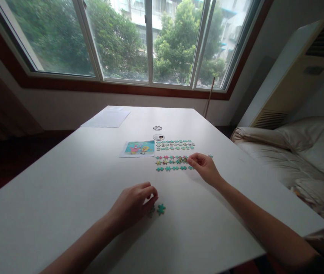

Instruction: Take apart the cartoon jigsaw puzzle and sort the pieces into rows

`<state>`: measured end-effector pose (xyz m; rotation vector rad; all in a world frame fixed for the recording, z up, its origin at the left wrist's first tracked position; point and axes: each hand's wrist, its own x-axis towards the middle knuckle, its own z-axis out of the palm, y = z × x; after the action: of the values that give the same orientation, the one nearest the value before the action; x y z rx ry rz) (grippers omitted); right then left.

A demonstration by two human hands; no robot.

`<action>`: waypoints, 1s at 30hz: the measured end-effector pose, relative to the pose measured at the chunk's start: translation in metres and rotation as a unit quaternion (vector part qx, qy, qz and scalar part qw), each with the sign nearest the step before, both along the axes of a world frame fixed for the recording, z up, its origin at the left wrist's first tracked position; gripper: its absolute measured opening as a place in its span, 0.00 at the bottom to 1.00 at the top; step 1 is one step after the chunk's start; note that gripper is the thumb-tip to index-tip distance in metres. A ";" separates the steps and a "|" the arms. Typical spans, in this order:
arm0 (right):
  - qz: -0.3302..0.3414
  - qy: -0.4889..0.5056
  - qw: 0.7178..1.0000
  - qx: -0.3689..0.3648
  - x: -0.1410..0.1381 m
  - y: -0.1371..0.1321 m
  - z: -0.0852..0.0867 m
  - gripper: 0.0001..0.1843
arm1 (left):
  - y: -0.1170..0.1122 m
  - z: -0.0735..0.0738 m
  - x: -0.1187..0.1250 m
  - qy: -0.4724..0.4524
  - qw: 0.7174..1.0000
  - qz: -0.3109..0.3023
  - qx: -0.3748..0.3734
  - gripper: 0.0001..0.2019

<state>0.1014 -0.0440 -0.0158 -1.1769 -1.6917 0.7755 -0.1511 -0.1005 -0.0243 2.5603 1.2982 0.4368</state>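
Note:
My right hand [206,167] is closed in a pinch over the right part of the rows of jigsaw puzzle pieces [168,168]. At its fingertips is a small yellow-green puzzle piece [183,160], partly covered by the fingers. Nearer to me, my left hand [136,199] has its fingers curled, with thumb and forefinger pressed together; whatever they pinch is hidden. Just beside that hand lies a green puzzle piece [161,209], and another piece [151,210] shows partly beneath the thumb. Left of the rows is a picture card [139,148] with a pink and a yellow cartoon figure.
Two round printed discs [158,137] lie behind the rows on the white table [79,182]. White paper sheets [105,118] rest at its far left corner. A pale sofa [293,152] stands at the right, with a window [150,42] beyond the table.

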 end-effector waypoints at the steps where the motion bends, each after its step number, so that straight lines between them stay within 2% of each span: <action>1: -0.001 -0.012 1.000 0.002 0.004 0.002 0.002 0.18 | 0.000 0.000 0.000 -0.001 1.000 0.000 -0.003 0.08; 4: -0.015 -0.092 0.996 0.000 0.028 0.013 0.010 0.19 | -0.001 0.001 0.000 -0.001 1.000 -0.004 -0.006 0.09; 7: -0.036 -0.217 0.975 -0.033 0.066 0.028 0.014 0.19 | -0.001 0.001 0.000 -0.002 1.000 -0.003 -0.003 0.09; 10: -0.069 -0.280 0.953 -0.096 0.098 0.041 0.008 0.20 | -0.001 0.001 0.000 -0.003 1.000 -0.009 -0.008 0.10; 13: -0.061 -0.294 0.942 -0.151 0.112 0.048 -0.003 0.20 | -0.002 0.002 0.000 -0.003 1.000 -0.021 -0.023 0.11; 20: -0.108 -0.344 0.905 -0.223 0.112 0.049 -0.016 0.19 | -0.003 0.001 0.002 0.004 0.999 -0.031 -0.036 0.11; 26: -0.160 -0.406 0.890 -0.130 0.106 0.049 -0.011 0.15 | -0.004 0.009 0.001 0.027 0.996 -0.064 -0.057 0.09; 30: -0.091 -0.383 0.918 -0.052 0.070 0.034 -0.005 0.13 | -0.005 0.013 0.002 0.036 0.994 -0.080 -0.069 0.09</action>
<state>0.1713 -0.0098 -0.0204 -1.8415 -2.1247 0.2880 -0.1494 -0.1056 -0.0110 2.5593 1.0932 0.2165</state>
